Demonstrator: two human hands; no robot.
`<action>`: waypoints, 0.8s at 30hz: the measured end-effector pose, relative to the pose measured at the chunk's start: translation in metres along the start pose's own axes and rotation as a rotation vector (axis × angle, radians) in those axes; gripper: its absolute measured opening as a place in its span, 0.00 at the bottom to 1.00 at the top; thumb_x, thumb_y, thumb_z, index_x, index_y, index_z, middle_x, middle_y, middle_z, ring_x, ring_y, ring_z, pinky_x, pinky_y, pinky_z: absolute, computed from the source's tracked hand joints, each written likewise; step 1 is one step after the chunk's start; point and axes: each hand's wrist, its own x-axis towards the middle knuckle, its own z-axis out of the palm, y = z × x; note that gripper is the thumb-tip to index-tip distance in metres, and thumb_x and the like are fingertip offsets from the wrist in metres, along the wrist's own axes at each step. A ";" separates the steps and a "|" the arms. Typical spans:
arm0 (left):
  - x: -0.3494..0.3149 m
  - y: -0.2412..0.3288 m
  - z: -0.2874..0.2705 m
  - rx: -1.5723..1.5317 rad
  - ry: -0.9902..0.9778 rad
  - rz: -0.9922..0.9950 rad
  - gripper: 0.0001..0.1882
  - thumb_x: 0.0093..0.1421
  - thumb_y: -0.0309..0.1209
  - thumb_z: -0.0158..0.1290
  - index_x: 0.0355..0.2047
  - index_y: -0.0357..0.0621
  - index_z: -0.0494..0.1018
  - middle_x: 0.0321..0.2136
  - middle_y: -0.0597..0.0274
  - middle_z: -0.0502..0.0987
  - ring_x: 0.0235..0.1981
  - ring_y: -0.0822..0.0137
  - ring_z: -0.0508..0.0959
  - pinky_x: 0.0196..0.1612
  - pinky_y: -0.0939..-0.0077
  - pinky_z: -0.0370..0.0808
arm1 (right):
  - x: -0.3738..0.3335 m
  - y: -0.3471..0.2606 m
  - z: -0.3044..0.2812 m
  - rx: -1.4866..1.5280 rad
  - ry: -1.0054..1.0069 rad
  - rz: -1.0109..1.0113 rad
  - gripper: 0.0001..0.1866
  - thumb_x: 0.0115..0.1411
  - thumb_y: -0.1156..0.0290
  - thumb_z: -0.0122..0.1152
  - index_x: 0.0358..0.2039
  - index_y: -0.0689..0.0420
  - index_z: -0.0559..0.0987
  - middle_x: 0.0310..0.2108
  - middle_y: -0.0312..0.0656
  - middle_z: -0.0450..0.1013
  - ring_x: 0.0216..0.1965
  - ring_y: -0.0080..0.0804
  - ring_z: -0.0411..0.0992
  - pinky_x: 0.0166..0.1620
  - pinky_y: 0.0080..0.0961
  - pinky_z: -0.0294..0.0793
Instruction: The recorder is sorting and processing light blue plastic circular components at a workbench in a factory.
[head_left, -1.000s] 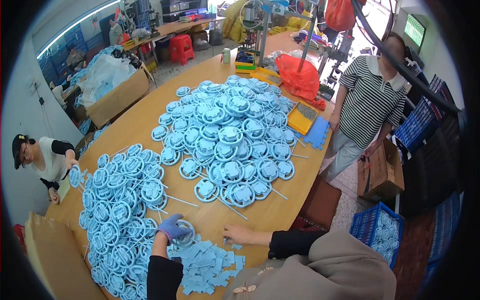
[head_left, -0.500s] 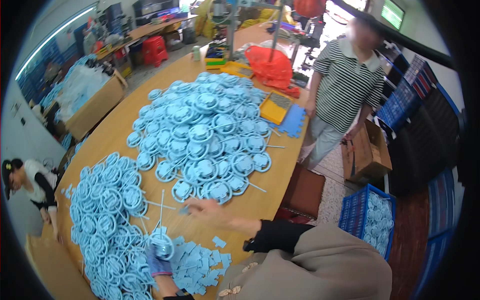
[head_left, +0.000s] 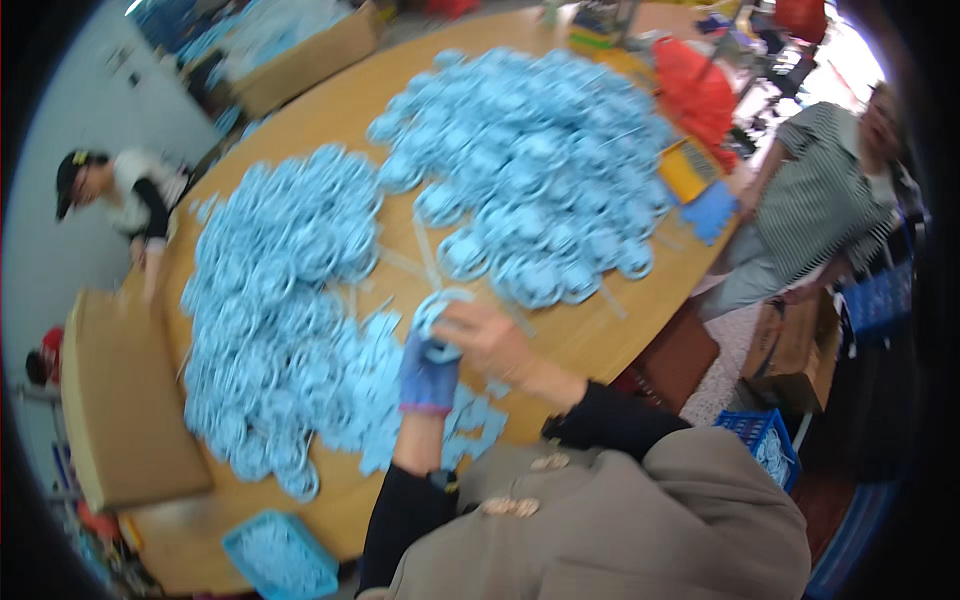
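Evidently the left hand point(head_left: 426, 372) clasps a blue ring point(head_left: 428, 310), right hand point(head_left: 490, 342) touching (grip unclear).

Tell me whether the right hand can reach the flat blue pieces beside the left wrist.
Probably yes: the flat pieces lie in the open, close to the right hand, though it would first have to leave the round blue part in the left hand.

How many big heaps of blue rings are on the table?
2: a left heap and a right heap farther back. The held ring is in neither; any others behind them would be hidden.
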 end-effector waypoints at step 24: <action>-0.022 0.038 0.016 0.383 0.036 0.044 0.28 0.52 0.25 0.56 0.54 0.41 0.60 0.47 0.51 0.72 0.47 0.58 0.75 0.49 0.66 0.76 | -0.021 0.025 0.040 1.194 -0.294 0.890 0.26 0.62 0.69 0.52 0.60 0.60 0.61 0.51 0.40 0.69 0.53 0.29 0.65 0.54 0.26 0.64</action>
